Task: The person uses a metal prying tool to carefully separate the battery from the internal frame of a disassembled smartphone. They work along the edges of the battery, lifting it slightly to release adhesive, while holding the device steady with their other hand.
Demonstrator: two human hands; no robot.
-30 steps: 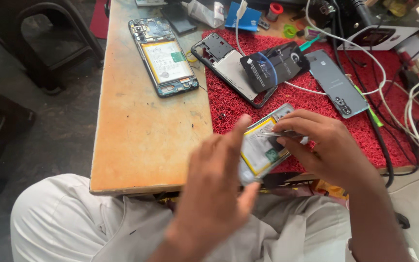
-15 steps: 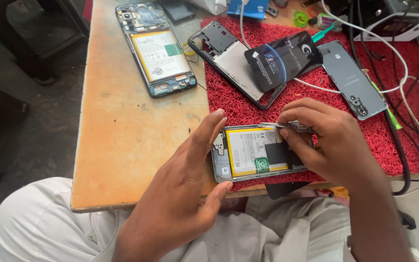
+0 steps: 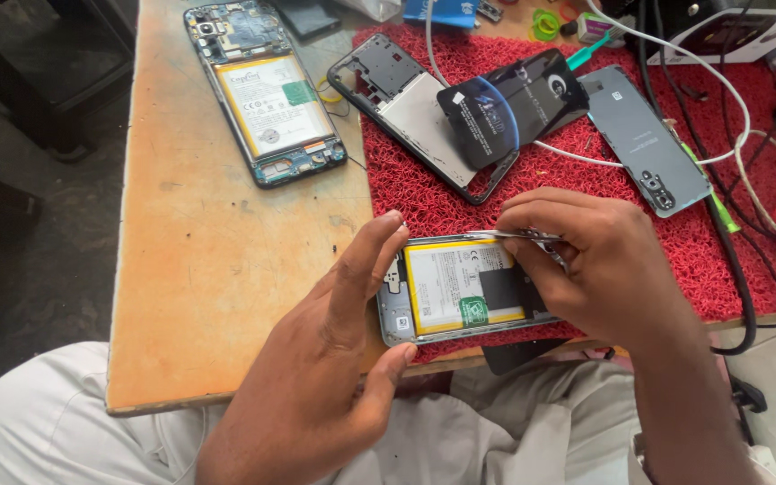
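An opened phone (image 3: pixel 460 292) with a yellow-edged battery lies flat at the table's near edge, half on a red bristle mat (image 3: pixel 577 175). My left hand (image 3: pixel 325 359) grips its left end, thumb under the near corner and fingers over the far corner. My right hand (image 3: pixel 590 269) covers the phone's right end and pinches thin metal tweezers (image 3: pixel 509 235), whose tip lies along the phone's far edge.
A second opened phone (image 3: pixel 267 94) lies on the bare wooden table (image 3: pixel 208 269) at the far left. On the mat are an empty phone frame (image 3: pixel 410 108), a black back cover (image 3: pixel 514 103) and a grey back cover (image 3: pixel 644 139). White and black cables (image 3: pixel 738 135) run along the right.
The phone went from tilted up in both hands to lying flat on the table's edge. My left hand shifted to its left end. My right hand now holds tweezers along its far edge.
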